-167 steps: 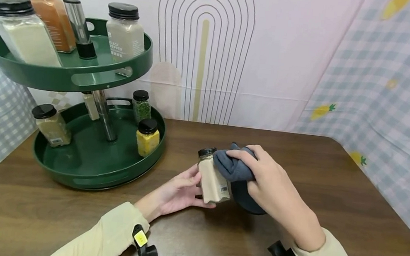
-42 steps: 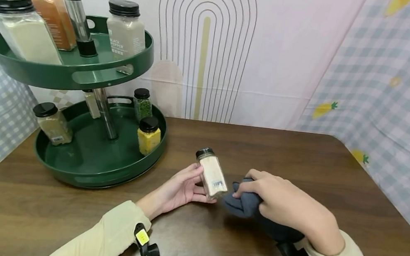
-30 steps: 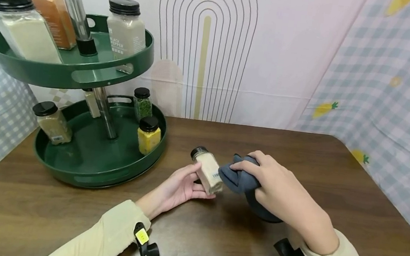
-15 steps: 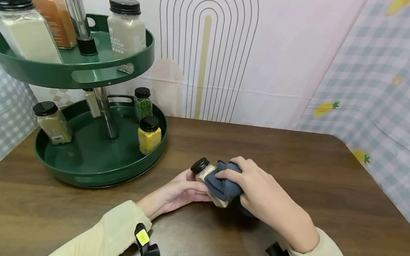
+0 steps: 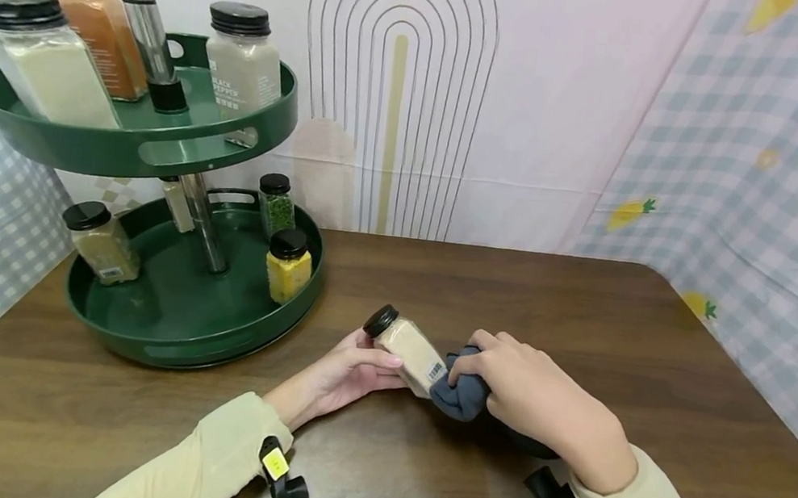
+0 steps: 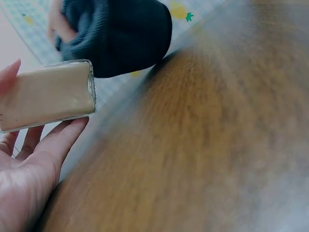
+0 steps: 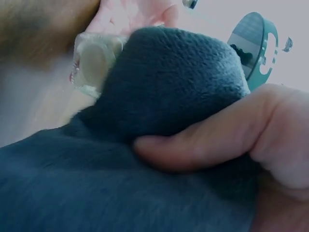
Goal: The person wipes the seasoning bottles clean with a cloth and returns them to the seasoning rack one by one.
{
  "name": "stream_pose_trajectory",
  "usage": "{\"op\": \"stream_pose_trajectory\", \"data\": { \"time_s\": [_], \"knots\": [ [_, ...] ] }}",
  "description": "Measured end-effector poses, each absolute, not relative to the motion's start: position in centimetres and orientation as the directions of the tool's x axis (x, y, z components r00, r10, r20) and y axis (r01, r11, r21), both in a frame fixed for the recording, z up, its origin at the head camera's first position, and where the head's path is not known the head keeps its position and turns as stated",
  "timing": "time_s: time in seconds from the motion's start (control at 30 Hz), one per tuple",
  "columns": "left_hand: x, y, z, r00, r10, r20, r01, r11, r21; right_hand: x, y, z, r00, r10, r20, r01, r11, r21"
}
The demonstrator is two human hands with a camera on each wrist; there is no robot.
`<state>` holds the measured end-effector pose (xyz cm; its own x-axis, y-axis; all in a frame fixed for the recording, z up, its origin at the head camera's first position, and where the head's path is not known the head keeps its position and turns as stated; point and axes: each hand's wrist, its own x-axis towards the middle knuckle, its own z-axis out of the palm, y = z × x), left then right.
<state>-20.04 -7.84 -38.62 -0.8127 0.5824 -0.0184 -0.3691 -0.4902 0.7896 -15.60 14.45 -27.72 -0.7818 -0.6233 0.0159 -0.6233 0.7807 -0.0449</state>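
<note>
A clear square spice jar (image 5: 411, 353) with a black lid and pale powder is held tilted by my left hand (image 5: 349, 374), thumb on one side and fingers on the other. In the left wrist view the jar (image 6: 50, 94) shows its flat glass base end. My right hand (image 5: 537, 393) grips a bunched dark blue-grey cloth (image 5: 460, 393) beside the jar's lower end. From the right wrist view, my thumb presses into the cloth (image 7: 178, 82), and the jar's base (image 7: 94, 65) shows just past it. Whether cloth and glass touch is hard to tell.
A green two-tier turntable rack (image 5: 191, 349) stands at the left. Its upper tier bears large jars and a metal cylinder (image 5: 153, 53). Below are small jars, including a yellow one (image 5: 288, 270) and a green-filled one (image 5: 276, 208). The wooden table (image 5: 375, 474) meets a curtain behind.
The cloth has come onto the jar's side and then slid down to its lower end. The jar has tipped further over, its lid leaning left. The rack stays put.
</note>
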Motion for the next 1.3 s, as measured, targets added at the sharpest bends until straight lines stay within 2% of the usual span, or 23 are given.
{"op": "stream_pose_trajectory", "data": {
  "time_s": [0.13,0.3,0.47,0.63,0.8,1.13,1.3],
  "knots": [
    [-20.1,-8.0,-38.7,-0.812,0.584,-0.015,-0.389,-0.52,0.76,-15.7,15.0,-27.3,-0.8,-0.6,-0.011,-0.6,0.8,-0.004],
    [-20.2,-8.0,-38.7,-0.801,0.599,-0.012,-0.396,-0.515,0.76,-15.9,15.5,-26.5,-0.841,-0.519,0.15,-0.523,0.852,0.014],
    [-20.1,-8.1,-38.7,-0.78,0.626,0.011,-0.385,-0.494,0.78,-16.2,14.6,-26.7,-0.793,-0.515,0.325,-0.564,0.823,-0.073],
    [-20.2,-8.2,-38.8,-0.745,0.666,0.045,-0.351,-0.448,0.822,-16.3,13.2,-28.0,-0.747,-0.552,0.371,-0.627,0.769,-0.12],
    [-20.2,-8.2,-38.9,-0.725,0.686,0.057,-0.336,-0.425,0.84,-16.3,13.2,-28.3,-0.736,-0.586,0.338,-0.654,0.746,-0.13],
    [-20.2,-8.2,-39.1,-0.744,0.664,0.074,-0.339,-0.471,0.814,-15.8,14.7,-27.2,-0.73,-0.668,0.145,-0.683,0.722,-0.111],
    [-20.1,-8.2,-39.0,-0.756,0.652,0.064,-0.344,-0.478,0.808,-15.5,15.3,-26.5,-0.76,-0.645,0.073,-0.65,0.756,-0.079]
  ]
}}
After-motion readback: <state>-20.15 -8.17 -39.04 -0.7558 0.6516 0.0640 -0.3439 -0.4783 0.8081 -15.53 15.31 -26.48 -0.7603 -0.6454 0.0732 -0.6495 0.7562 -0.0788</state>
